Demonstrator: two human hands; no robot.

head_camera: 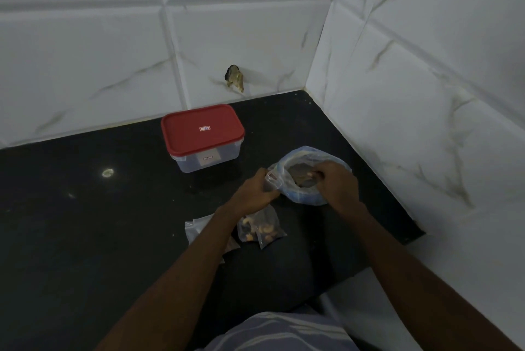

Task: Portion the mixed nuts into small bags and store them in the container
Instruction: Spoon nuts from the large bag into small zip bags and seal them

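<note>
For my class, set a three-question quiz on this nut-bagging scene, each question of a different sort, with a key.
1. True or false: the red lid sits on the container.
2. Fill in: the left hand grips a ____.
3. Which hand reaches into the large bag of nuts? A left, B right.
Key: 1 true; 2 small bag; 3 B, the right hand.

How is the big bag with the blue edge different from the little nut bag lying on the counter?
The big bag is much larger than the little bag. The big bag stands open with the right hand reaching in; the little bag lies flat, with no hand on it. The big bag has a blue edge; the little bag is plain clear. Both hold nuts on the black counter.
</note>
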